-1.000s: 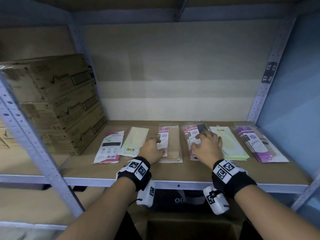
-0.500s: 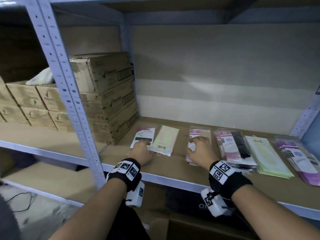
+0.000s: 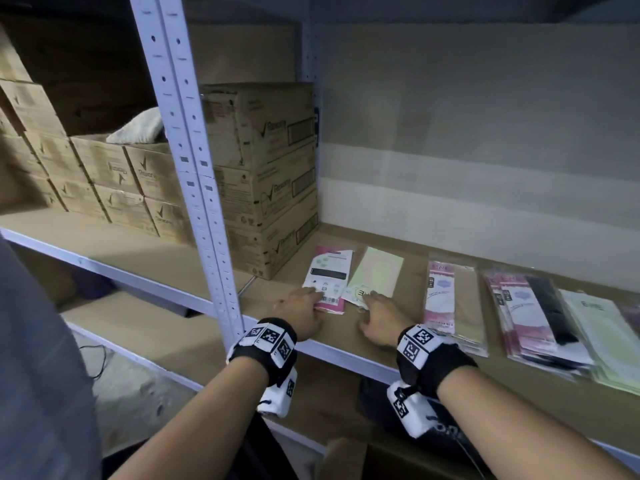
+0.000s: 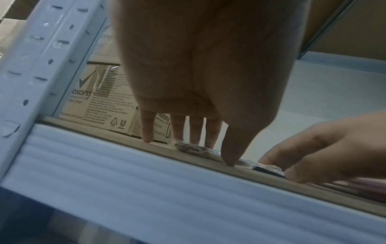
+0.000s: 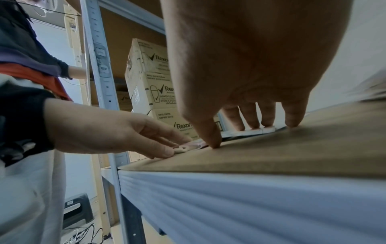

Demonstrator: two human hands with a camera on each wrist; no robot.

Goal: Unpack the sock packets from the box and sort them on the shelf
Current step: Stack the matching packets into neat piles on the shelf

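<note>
Sock packets lie in a row on the brown shelf (image 3: 381, 327). My left hand (image 3: 304, 311) rests with straight fingers on the near end of the white and pink packet (image 3: 329, 273), leftmost in the row. Just right of it, my right hand (image 3: 377, 313) touches the near end of the pale green packet (image 3: 377, 275) with straight fingers. In the left wrist view the left fingers (image 4: 196, 132) press down on a packet edge (image 4: 198, 149); the right wrist view shows the right fingertips (image 5: 267, 118) on a flat packet (image 5: 250, 132). Further right lie a pink packet (image 3: 446, 296), a pink and black stack (image 3: 533, 313) and a pale green stack (image 3: 609, 334).
Stacked cardboard cartons (image 3: 270, 174) stand on the shelf just left of the packets, behind a perforated metal upright (image 3: 194, 168). More cartons (image 3: 104, 181) fill the bay to the left. A grey sleeve (image 3: 41, 375) is at the left edge. An open box (image 3: 346, 459) sits below the shelf.
Both hands have shifted left along the row, from the middle pink packets to the two leftmost packets. The view has swung left with them.
</note>
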